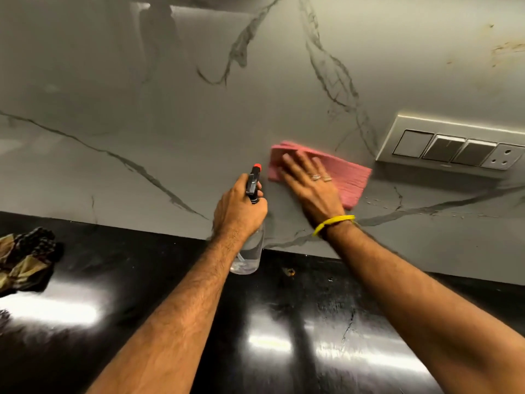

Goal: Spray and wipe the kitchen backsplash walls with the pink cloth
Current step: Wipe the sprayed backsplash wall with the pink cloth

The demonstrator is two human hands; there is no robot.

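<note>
Your right hand (308, 183) lies flat, fingers spread, pressing the pink cloth (345, 173) against the backsplash wall (170, 109). The cloth is folded and sits on the grey, dark-veined wall surface just left of and below the switch panel (451, 146), without touching it. Two rings show on the fingers of this hand, and a yellow band (332, 222) circles the wrist.

Your left hand (240, 210) is closed around the neck of the spray bottle (250, 251). The bottle is clear, with a black spray head and a red nozzle tip (257, 166) aimed up toward the wall. The bottle hangs just above the black countertop (284, 322), near the seam where counter meets wall; whether its base touches the counter cannot be determined.

The two hands are close together, the nozzle just left of the cloth's edge. Small droplets are visible on the wall to the right of the cloth, beneath the switch panel. Brownish stains (505, 49) mark the wall at upper right. A crumpled dark patterned cloth (27, 260) lies on the countertop at the far left, well apart from both hands.
</note>
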